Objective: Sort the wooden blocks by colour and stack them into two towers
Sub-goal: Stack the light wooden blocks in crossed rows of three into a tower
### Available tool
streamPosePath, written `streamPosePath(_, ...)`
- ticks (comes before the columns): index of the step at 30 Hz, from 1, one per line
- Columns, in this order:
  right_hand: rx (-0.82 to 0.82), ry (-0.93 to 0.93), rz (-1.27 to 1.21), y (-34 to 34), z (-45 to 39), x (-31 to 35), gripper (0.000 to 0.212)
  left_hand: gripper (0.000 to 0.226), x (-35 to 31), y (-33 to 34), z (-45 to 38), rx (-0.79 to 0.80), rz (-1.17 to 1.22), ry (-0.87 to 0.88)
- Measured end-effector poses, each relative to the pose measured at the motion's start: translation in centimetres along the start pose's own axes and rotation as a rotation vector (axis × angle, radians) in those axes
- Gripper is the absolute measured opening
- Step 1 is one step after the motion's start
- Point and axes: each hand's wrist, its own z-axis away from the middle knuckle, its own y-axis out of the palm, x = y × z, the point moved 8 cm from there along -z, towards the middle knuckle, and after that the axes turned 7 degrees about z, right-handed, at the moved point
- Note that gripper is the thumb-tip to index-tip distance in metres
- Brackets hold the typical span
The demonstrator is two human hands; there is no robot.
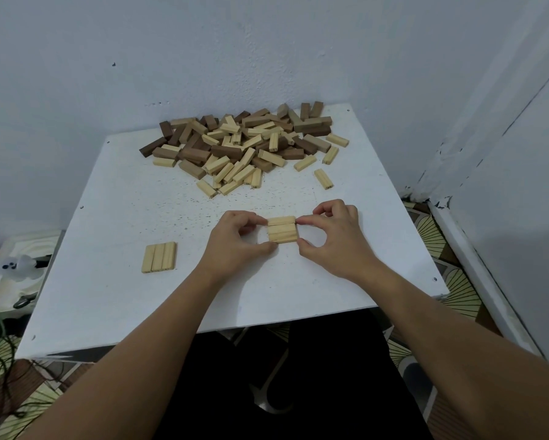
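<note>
Both hands are squaring up a row of pale blocks (282, 229).
Left hand (235, 241) and right hand (333, 236) are pinching its ends; another row (159, 257) is lying left, the pile (244, 147) behind.

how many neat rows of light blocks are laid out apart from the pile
2: one three-block row lies alone near the table's left front; the other row sits mid-table, pinched between the left hand and right hand.

Both hands, left (235, 241) and right (333, 238), reach forward, fingertips seemingly pinching inward, facing each other.
</note>
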Motion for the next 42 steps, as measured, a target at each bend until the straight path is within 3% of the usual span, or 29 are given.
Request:
streamPosePath(9,-0.008,-0.001,-0.008,0.03,-0.01,-0.11,0.042,0.039,0.10,0.00,0.02,-0.003,0.018,-0.007)
streamPosePath(14,-0.009,-0.002,0.001,0.10,-0.13,-0.17,0.044,0.055,0.01,0.20,-0.08,0.044,0.004,-0.027)
streamPosePath(27,-0.012,-0.004,-0.019,-0.15,0.06,0.02,0.043,0.050,-0.25,0.14,0.08,0.024,-0.003,-0.021)
streamPosePath(33,-0.009,0.005,-0.014,-0.17,0.02,0.02,0.049,0.077,-0.25,0.14,0.01,0.045,-0.010,-0.025)
streamPosePath(42,0.006,0.003,0.005,-0.09,-0.10,0.05,0.043,0.070,-0.18,0.30,-0.21,0.082,-0.022,-0.058)
